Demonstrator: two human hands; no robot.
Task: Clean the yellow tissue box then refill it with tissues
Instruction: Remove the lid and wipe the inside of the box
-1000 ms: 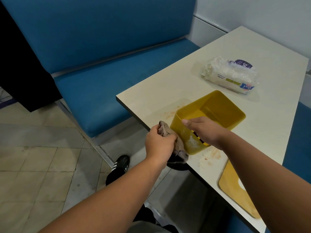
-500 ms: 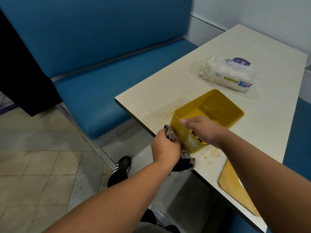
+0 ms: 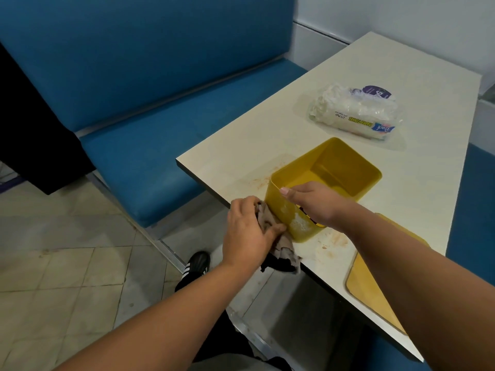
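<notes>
Nearest the camera, two bare forearms reach forward from the bottom edge. Below them, a black shoe [image 3: 197,264] with white stripes stands on the tiled floor [image 3: 53,263].

At the near right edge of the bench [image 3: 401,62] lies a flat yellow lid [image 3: 375,295], partly hidden under the right forearm.

The left hand [image 3: 247,234] is clamped on a grey-brown cloth [image 3: 278,247]; its fingers [image 3: 249,204] are curled together around the bunched fabric and the thumb presses the cloth against the near outer corner of the box. The loose end of the cloth hangs over the bench's edge, dark at the bottom.

The right hand [image 3: 313,203] grips the yellow tissue box [image 3: 345,167] at its near long wall, thumb lying along the rim and the remaining fingers wrapped down over the outer face, closed on the wall. The box stands open side up near the bench's near left corner, empty, with a whitish smear on the outer face close to the cloth. Reddish-brown stains mark the bench on both sides of the box.

Further along, well apart from the box, a clear plastic pack of white tissues [image 3: 353,113] lies on the bench with a purple label on its far side.

To the left runs a blue padded seat [image 3: 160,129] with a tall backrest, and a white wall [image 3: 401,17] closes the far end.
</notes>
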